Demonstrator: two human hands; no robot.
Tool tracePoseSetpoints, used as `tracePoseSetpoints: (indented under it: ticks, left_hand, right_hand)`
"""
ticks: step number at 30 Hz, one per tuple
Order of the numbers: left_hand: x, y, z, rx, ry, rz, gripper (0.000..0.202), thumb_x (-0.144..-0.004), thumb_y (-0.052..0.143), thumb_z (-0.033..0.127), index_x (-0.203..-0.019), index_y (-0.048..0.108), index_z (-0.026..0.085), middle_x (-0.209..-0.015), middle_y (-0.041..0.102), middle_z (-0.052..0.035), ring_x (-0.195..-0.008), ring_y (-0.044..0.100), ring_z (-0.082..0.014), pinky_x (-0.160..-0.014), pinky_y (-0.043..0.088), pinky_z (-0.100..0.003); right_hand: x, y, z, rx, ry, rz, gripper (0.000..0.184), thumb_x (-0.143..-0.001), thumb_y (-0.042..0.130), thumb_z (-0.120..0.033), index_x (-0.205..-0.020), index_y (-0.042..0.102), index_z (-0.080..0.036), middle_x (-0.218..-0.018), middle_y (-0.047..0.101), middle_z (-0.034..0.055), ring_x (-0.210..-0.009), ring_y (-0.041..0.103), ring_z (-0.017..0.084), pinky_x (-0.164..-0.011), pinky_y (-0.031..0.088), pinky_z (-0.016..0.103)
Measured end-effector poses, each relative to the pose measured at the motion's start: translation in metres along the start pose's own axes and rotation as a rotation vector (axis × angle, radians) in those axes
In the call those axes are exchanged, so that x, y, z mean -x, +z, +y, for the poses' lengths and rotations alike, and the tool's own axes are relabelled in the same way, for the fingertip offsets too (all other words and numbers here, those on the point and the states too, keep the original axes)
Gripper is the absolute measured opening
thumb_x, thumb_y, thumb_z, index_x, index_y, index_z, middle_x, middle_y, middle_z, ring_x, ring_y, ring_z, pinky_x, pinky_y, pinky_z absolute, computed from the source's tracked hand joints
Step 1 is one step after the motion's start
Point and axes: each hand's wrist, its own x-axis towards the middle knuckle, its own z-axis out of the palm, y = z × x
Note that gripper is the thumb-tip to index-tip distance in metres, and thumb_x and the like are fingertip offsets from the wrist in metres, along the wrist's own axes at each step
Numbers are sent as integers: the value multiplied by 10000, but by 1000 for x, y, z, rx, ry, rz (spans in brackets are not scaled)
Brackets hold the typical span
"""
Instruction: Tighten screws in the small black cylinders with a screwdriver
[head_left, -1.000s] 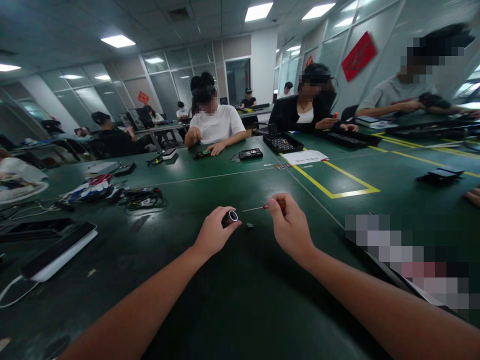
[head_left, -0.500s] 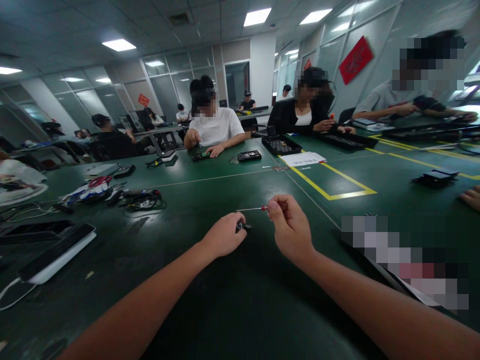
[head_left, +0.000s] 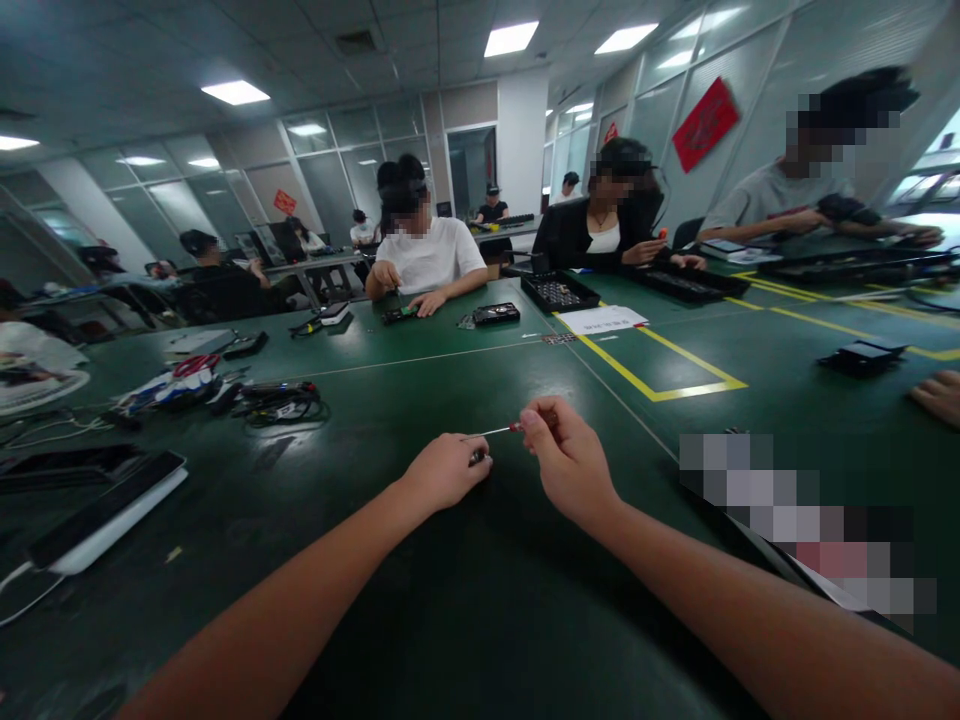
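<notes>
Over the middle of the green table, my right hand (head_left: 568,460) is closed around the red handle of a screwdriver (head_left: 496,431). Its thin metal shaft points left, and the tip is lost at the back of my left hand (head_left: 448,472). The fingers of that left hand curl around a small dark object with a shiny part (head_left: 478,457), mostly covered by them, so its kind does not show. I cannot tell whether the screwdriver tip touches this object.
Left on the green table (head_left: 420,620) lie a black-and-white device (head_left: 112,515) and a pile of cables (head_left: 281,403). Farther back are a hard drive (head_left: 496,313) and a black tray (head_left: 559,292). A co-worker's hand (head_left: 937,395) rests at the right edge.
My right hand has shifted a little left and down with the screwdriver, whose shaft now reaches farther behind my left hand. Less of the small dark object shows.
</notes>
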Motion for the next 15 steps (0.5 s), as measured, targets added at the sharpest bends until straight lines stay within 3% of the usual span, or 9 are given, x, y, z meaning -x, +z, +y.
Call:
tracePoseSetpoints:
  ticks: [3,7,10,12,15]
  left_hand:
    - [10,-7,-6,126,-72,18,185,-909,553,346,-923,679,210,-831,680,-34,-735,622,-195,-663,410,-301]
    - [26,-18,-24,297,-193,58,210,-866,604,356,-994,707,225,-920,693,-41,-788,623,-197,-682,425,-295]
    - [42,-28,-44,587,-346,75,274,-868,583,364,-1049,706,200,-905,669,-52,-713,586,-166,-601,407,-262]
    - [55,-36,-58,863,-455,147,284,-860,583,361,-1045,686,171,-863,630,-47,-646,551,-141,-506,350,-227]
    - [78,-54,-77,1175,-546,352,226,-839,630,333,-973,642,150,-824,576,-25,-614,533,-124,-459,347,-197]
  right_hand:
    - [0,-1,1,-49,-8,20,227,-995,477,-419,-908,565,-228,-700,573,-16,-636,550,153,-591,404,289]
    - [-1,0,3,-66,7,13,224,-994,486,-417,-906,567,-228,-703,565,-19,-635,541,149,-597,410,287]
    - [-1,2,5,-65,31,-10,233,-992,487,-424,-900,568,-226,-690,559,-23,-629,539,148,-605,415,287]
    - [-1,3,6,-66,40,-33,245,-992,484,-438,-902,568,-226,-685,556,-24,-625,538,149,-608,419,289]
    - [-1,3,8,-56,50,-61,259,-994,476,-451,-910,574,-226,-690,563,-19,-633,543,155,-610,421,292]
